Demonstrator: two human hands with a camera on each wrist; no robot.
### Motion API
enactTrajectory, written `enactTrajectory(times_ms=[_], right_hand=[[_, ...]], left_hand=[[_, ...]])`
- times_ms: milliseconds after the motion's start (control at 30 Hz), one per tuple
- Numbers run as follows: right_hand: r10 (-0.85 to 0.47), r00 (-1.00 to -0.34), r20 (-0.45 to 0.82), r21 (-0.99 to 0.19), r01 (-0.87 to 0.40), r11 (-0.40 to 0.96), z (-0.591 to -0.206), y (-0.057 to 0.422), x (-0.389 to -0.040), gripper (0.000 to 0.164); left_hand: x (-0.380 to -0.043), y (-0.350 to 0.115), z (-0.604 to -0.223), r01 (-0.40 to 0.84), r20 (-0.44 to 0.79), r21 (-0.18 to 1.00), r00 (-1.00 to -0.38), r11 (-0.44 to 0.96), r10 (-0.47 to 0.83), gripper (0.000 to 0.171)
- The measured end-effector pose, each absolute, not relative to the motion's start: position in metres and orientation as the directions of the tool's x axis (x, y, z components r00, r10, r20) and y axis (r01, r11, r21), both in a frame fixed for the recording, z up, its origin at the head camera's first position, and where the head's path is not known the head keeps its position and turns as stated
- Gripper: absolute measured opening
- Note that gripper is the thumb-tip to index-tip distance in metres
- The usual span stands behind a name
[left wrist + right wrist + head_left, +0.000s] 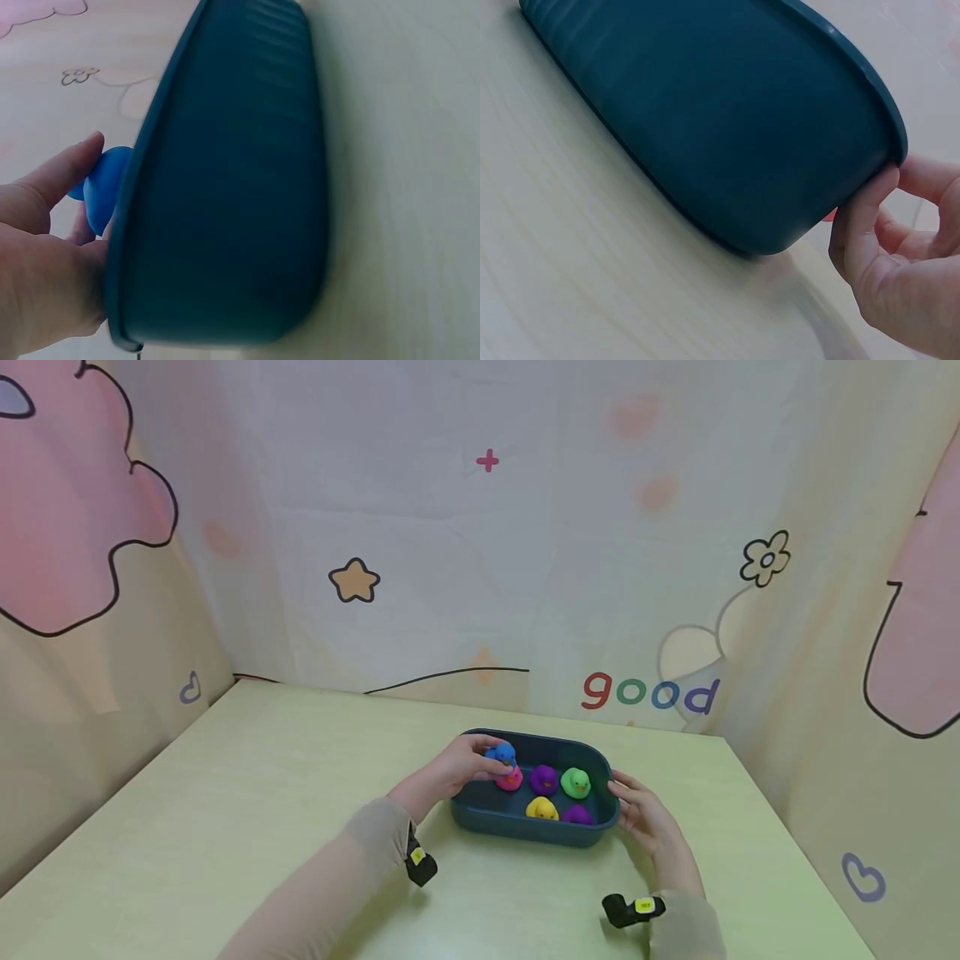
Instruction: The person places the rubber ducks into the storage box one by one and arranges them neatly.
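My left hand [471, 763] pinches a blue rubber duck [505, 752] between thumb and fingers above the left end of a dark teal plastic tub [517, 831]. Just below that duck sits a pink duck [510, 779], partly covered by the fingers. In the left wrist view the blue duck [107, 187] shows beside the tub's rim. My right hand [647, 817] touches the outside of the tub's right end, its fingertips near the rim; the right wrist view shows the bent fingers [866, 217] against the wall.
Inside the tub are also a purple duck [543, 780], a green duck [576, 783], a yellow duck [542, 809] and another purple duck [577, 814], half hidden by the front wall. The tub stands on a pale table [247, 793], with a printed curtain [420, 527] behind and at both sides.
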State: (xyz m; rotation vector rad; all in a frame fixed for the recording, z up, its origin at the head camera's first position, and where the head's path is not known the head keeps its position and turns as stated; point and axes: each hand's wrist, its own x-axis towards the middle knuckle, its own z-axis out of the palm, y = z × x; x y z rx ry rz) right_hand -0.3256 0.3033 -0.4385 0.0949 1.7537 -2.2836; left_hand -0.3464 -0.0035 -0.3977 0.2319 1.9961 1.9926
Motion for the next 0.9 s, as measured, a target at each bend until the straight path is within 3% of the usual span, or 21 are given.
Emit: enactTrajectory(times_ms=[200,533,900], right_hand=[[-0.163,-0.966,-0.200,-0.942,0.236,-0.239,-0.439,0.302,-0.326,0.030],[-0.167,-0.963,-0.211,-0.938,0.247,-0.242,-0.437,0.303,-0.327,0.047],[-0.168,-0.964,-0.207,-0.939,0.244,-0.244,-0.438,0.303,-0.325,0.045]], left_hand=[[-0.342,0.005,-0.408,-0.104,-0.128,0.991,-0.933,0.090,0.337,0.044],[-0.338,0.012,-0.408,0.004,-0.123,0.936,-0.933,0.352,0.339,0.035],[-0.335,0.016,-0.409,0.038,-0.115,0.898,-0.942,0.439,0.316,0.030]])
